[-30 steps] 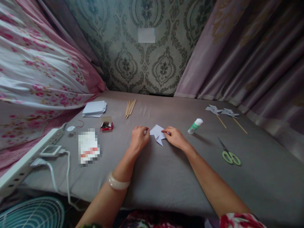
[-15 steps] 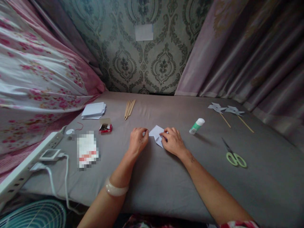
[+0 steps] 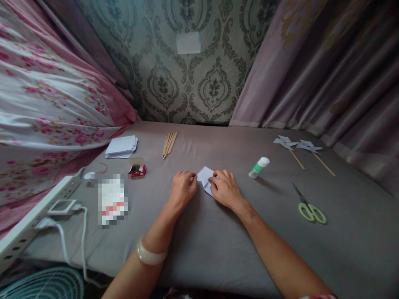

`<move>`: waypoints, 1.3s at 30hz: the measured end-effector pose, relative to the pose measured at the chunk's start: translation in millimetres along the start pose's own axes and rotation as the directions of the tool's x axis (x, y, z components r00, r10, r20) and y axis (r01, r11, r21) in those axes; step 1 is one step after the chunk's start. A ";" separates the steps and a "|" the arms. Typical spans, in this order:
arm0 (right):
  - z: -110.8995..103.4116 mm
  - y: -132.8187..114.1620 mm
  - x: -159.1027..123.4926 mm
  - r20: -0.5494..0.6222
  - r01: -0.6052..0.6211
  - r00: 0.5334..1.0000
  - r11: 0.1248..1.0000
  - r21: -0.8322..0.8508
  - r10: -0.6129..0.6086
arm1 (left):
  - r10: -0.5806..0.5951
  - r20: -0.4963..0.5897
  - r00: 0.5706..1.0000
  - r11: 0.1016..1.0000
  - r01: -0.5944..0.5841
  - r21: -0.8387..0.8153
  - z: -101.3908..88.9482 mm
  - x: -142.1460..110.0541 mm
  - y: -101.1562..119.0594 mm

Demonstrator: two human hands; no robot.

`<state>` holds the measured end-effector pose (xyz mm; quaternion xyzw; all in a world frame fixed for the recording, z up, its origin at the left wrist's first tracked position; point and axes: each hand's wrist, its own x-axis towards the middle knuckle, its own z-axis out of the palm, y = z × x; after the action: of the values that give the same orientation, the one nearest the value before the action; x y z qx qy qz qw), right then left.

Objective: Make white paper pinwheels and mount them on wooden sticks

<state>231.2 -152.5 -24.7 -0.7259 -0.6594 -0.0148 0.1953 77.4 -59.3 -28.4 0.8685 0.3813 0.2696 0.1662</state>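
A small folded white paper (image 3: 205,176) lies on the grey cloth-covered table (image 3: 218,241) in front of me. My left hand (image 3: 183,189) rests curled at the paper's left edge, fingertips pinching it. My right hand (image 3: 225,189) lies over the paper's right side, fingers bent and pressing on a fold. Most of the paper is hidden under my fingers.
A glue stick (image 3: 258,167) lies to the right, green scissors (image 3: 308,207) nearer. Two paper pinwheels on sticks (image 3: 296,147) rest far right. Wooden sticks (image 3: 170,143), a paper stack (image 3: 122,146) and a small red box (image 3: 137,168) sit at left, by a power strip (image 3: 37,216).
My right hand slid left over the paper, covering more of it. My left hand stayed at the paper's left edge. The view shifted slightly.
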 end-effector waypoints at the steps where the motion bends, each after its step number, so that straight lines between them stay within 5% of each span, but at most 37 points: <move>1: 0.4 4.4 0.5 -0.023 -0.021 0.999 0.997 0.069 0.023 | 0.012 0.011 1.000 1.000 -0.012 0.002 0.4 0.0 0.3; 5: 0.0 29.1 0.0 -0.145 -0.184 0.962 0.942 0.281 0.232 | 0.049 0.051 0.998 0.998 -0.051 0.042 -0.6 -0.4 4.3; 10: -1.3 45.1 -3.3 -0.036 -0.422 0.892 0.860 0.285 0.450 | -0.006 0.142 0.990 0.998 -0.004 0.068 -6.0 -6.4 19.9; 17: -6.2 33.2 -0.6 0.057 -0.394 0.919 0.896 0.207 0.391 | -0.050 0.266 0.963 0.992 0.018 0.121 -4.2 -14.3 33.4; 22: -13.5 22.3 -7.0 0.147 -0.434 0.898 0.890 0.140 0.415 | -0.003 0.209 0.978 0.992 -0.023 0.121 -0.3 -9.9 19.6; 29: -16.0 17.8 -15.5 0.327 -0.373 0.911 0.840 0.395 0.251 | -0.026 0.145 0.989 0.999 0.032 -0.038 14.2 3.9 0.0; 34: -22.8 31.2 -22.0 0.187 -0.141 0.979 0.944 0.299 0.087 | 0.006 0.135 0.991 0.994 0.009 -0.107 23.4 18.2 -0.7; 39: -21.4 37.0 -23.9 0.126 0.027 0.990 0.969 0.245 -0.059 | 0.066 0.049 0.997 0.997 -0.064 -0.044 30.0 24.4 -1.1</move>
<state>268.7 -183.7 -21.4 -0.6815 -0.6832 0.1101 0.2381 108.4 -42.8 -44.6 0.8833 0.3425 0.2609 0.1854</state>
